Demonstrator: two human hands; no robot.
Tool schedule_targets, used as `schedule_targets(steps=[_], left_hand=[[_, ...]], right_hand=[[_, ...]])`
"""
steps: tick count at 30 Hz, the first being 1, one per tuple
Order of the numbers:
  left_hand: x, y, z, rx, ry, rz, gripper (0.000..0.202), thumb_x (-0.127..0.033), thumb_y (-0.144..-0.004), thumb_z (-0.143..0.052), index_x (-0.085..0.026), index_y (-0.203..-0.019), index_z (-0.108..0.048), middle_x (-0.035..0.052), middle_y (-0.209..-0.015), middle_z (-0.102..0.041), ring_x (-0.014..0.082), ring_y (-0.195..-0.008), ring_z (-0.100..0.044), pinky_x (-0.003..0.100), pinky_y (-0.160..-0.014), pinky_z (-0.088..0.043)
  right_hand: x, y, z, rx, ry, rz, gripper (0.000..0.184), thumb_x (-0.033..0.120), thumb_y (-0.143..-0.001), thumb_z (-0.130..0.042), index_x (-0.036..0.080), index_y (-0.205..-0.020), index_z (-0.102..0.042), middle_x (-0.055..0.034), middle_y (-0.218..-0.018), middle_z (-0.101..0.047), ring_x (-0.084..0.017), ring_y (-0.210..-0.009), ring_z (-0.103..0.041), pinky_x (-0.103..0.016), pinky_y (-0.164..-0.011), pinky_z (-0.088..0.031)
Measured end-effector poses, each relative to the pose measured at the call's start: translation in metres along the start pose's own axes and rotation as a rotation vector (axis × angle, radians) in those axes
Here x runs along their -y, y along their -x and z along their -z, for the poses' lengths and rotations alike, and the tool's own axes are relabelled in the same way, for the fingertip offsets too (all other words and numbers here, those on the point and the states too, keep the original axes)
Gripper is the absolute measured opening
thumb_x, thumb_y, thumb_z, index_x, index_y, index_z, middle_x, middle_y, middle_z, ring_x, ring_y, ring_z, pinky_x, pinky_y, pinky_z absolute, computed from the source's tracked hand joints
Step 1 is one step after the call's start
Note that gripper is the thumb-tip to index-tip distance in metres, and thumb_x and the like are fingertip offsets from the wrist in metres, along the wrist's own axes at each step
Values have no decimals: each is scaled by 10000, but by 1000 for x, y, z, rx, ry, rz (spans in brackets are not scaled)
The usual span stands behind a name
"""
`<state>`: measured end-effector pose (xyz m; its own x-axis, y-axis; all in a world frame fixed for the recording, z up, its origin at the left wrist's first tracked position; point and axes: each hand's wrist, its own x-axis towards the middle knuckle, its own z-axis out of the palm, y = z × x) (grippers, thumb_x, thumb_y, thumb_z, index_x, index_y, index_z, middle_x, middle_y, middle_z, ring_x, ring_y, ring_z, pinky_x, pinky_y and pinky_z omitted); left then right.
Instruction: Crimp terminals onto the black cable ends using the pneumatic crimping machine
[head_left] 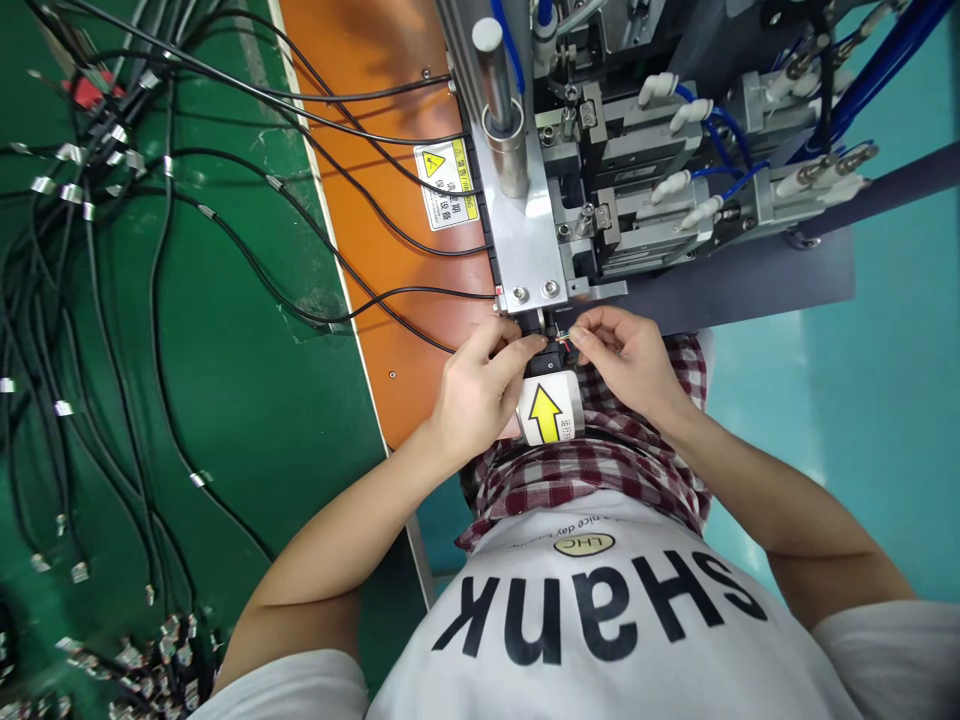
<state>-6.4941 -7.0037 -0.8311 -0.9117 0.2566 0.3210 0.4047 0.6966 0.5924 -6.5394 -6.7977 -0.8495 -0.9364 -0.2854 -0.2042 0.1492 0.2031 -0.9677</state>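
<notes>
My left hand (476, 395) is closed in a pinch at the black fixture (546, 345) under the machine's metal plate (525, 250), on the end of a thin black cable (420, 295). My right hand (626, 360) is pinched on the same spot from the right, on a small part with red and white wire ends. A white label with a yellow arrow (547, 410) sits just below the fixture, between my hands.
Several black cables with metal ends (97, 300) lie spread over the green mat at left and across the orange board (375, 150). A yellow warning sticker (448, 182) is beside the steel post (499, 100). Pneumatic cylinders with blue hoses (712, 170) fill the upper right.
</notes>
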Motion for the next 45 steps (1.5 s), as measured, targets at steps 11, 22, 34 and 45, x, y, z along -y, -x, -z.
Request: schedule_targets(steps=[11, 22, 34, 45], left_hand=[[0, 0, 0, 29, 13, 5, 312, -119, -976, -448, -224, -1150, -684, 61, -965, -549, 153, -843, -572, 267, -696, -493], [0, 1, 0, 42, -35, -11, 326, -171, -1000, -411, -219, -1172, -682, 57, -966, -518, 142, -804, -530, 244, -668, -461], [-5, 0, 1, 69, -9, 53, 320, -179, -1000, -411, -243, -1168, -676, 41, -966, -511, 141, -812, -518, 240, -676, -436], [-5, 1, -2, 64, -103, 34, 332, -179, -1020, -376, -247, -1183, -657, 36, -966, -500, 136, -826, -521, 230, -663, -435]], right_hand=[[2, 2, -1, -23, 91, 62, 187, 373, -927, -647, 206, -844, -636, -2, -716, -648, -155, -645, -613, -293, -612, -468], [3, 5, -3, -48, 215, 105, 143, 340, -946, -607, 218, -873, -600, -30, -801, -661, -173, -696, -625, -298, -620, -473], [12, 8, -6, -104, 371, 167, 82, 264, -932, -589, 217, -866, -581, -35, -865, -647, -166, -695, -615, -294, -634, -470], [25, 8, -6, -127, 652, 162, 68, 227, -915, -584, 197, -865, -618, -40, -837, -667, -193, -707, -631, -321, -671, -451]])
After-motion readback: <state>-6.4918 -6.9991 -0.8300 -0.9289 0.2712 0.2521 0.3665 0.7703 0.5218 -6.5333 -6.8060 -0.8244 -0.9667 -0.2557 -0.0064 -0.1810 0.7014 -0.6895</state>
